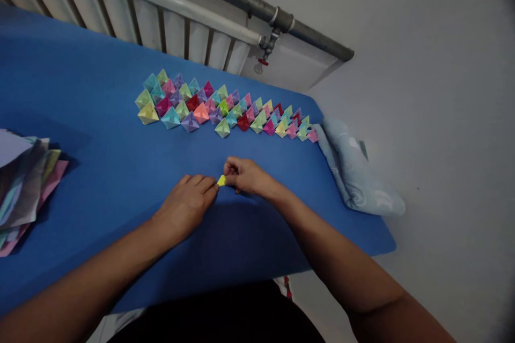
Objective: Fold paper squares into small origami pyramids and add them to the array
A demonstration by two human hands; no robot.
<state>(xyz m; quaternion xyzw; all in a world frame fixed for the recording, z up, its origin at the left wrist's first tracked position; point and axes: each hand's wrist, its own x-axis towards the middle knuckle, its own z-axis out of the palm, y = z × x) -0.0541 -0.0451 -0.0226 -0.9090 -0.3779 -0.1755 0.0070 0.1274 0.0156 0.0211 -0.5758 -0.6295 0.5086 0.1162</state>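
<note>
A small yellow folded paper (221,180) sits between my two hands near the middle of the blue table. My left hand (190,201) lies low over the table, its fingers together and their tips holding the paper's left side. My right hand (245,175) pinches the paper's right edge between thumb and fingers, with the other fingers curled. Beyond my hands, several rows of colourful folded paper pieces (201,113) stand on the table in a long band.
A stack of coloured paper sheets (30,187) lies on the blue table (100,166) at the left. A folded light-blue cloth (354,171) rests at the right end by the wall. Behind the table are a white radiator (151,24) and a grey pipe (317,38) with a red-handled valve.
</note>
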